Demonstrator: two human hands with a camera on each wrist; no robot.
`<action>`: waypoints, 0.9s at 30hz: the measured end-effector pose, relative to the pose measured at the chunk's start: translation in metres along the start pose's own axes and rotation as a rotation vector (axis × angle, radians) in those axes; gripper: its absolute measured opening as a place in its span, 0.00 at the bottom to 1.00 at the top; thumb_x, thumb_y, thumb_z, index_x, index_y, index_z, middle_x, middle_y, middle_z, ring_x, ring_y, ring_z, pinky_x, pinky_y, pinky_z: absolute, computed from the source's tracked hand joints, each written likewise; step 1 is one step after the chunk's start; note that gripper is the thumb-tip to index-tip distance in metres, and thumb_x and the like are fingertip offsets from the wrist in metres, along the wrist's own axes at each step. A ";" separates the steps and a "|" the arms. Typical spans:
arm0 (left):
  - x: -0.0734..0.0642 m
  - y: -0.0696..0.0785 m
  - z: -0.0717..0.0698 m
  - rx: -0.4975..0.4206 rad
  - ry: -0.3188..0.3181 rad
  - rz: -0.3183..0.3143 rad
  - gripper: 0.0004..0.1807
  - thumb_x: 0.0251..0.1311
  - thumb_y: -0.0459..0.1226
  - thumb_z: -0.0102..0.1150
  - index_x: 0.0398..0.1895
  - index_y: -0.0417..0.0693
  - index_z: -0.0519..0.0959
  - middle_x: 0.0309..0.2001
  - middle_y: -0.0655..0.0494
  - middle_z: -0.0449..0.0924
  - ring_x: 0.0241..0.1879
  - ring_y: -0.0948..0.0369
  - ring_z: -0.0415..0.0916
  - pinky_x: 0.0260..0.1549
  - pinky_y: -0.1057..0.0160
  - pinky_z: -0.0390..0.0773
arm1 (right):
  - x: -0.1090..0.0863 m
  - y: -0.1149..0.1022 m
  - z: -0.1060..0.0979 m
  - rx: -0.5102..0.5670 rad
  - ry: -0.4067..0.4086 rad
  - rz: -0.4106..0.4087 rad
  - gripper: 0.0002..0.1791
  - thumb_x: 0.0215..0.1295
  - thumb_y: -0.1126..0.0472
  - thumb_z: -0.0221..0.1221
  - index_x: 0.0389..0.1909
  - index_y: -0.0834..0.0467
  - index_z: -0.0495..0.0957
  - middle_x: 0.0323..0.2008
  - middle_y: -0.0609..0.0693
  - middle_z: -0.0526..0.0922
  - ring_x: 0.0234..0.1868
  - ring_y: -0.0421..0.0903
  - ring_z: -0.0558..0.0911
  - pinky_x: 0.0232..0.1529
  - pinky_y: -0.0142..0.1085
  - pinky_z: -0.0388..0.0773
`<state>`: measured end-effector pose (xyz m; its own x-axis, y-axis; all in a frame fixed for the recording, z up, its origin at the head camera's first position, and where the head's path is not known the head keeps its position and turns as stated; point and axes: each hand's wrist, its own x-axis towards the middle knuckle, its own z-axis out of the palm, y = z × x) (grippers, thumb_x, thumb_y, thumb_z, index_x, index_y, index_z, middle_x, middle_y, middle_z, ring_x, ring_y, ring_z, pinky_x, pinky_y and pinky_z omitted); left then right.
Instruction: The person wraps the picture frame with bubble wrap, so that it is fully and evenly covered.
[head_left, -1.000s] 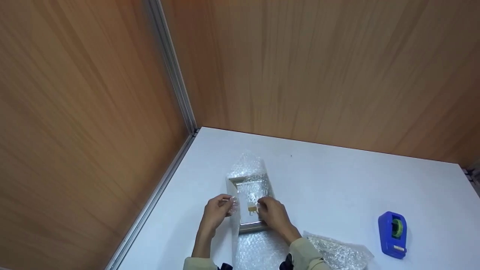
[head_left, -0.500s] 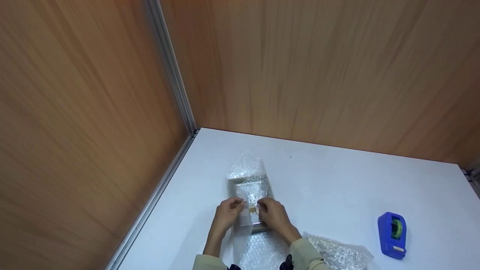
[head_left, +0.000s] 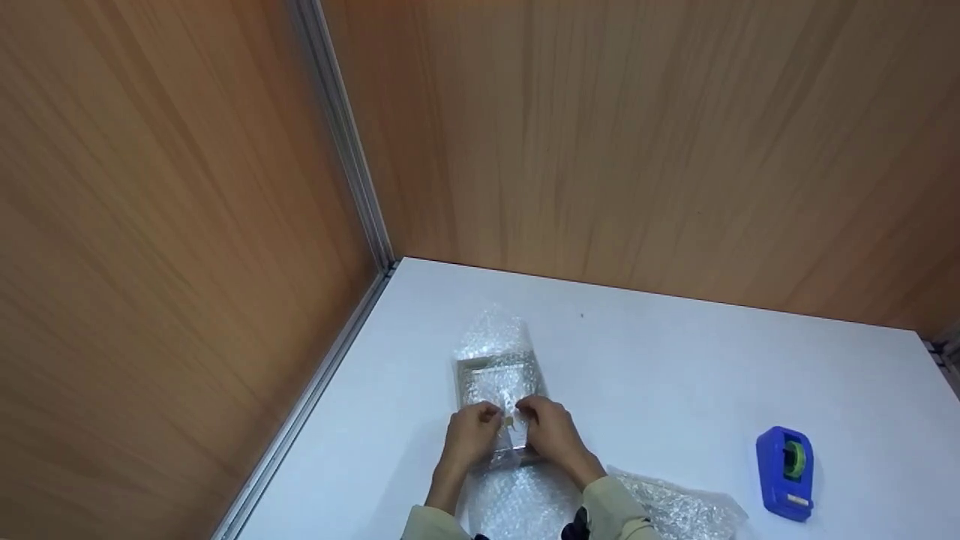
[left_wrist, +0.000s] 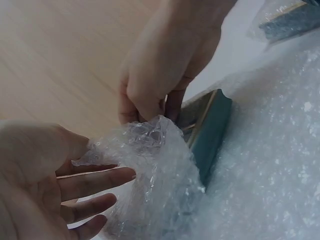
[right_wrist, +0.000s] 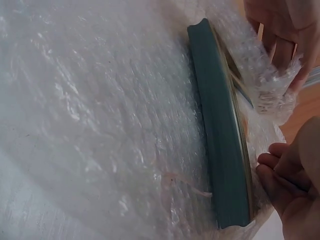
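A picture frame (head_left: 480, 366) lies on a long sheet of bubble wrap (head_left: 517, 499) on the white table; its green side edge (right_wrist: 220, 130) shows in both wrist views. My left hand (head_left: 472, 435) pinches the left flap (left_wrist: 150, 165) of the wrap between thumb and finger, holding it over the frame's face, with the other fingers spread in the left wrist view. My right hand (head_left: 553, 431) is at the frame's right side, its curled fingertips (right_wrist: 270, 157) pinching the wrap there. The two hands are close together, and they hide part of the frame's lower half.
A blue tape dispenser (head_left: 784, 474) with a green roll stands at the right of the table (head_left: 675, 375). Another bubble-wrapped bundle (head_left: 682, 510) lies by the right forearm. Wooden panels (head_left: 637, 150) rise at the left and the back.
My left hand has moved right, drawing the left flap of bubble wrap across the frame toward the right hand. The right hand has stayed nearly still.
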<state>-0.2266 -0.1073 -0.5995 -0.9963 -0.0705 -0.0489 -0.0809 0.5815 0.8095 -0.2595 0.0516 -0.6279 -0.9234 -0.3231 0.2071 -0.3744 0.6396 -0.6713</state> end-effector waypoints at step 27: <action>-0.011 0.004 0.013 0.342 -0.039 0.216 0.10 0.60 0.41 0.55 0.39 0.48 0.83 0.35 0.57 0.81 0.38 0.55 0.73 0.38 0.53 0.72 | -0.002 0.006 -0.013 0.143 -0.088 0.037 0.16 0.56 0.76 0.51 0.43 0.62 0.79 0.38 0.53 0.82 0.41 0.49 0.80 0.43 0.43 0.77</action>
<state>-0.2167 -0.0940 -0.6036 -0.9912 0.1102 0.0735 0.1324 0.8160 0.5627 -0.2612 0.0652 -0.6227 -0.9232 -0.3647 0.1211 -0.3181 0.5484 -0.7734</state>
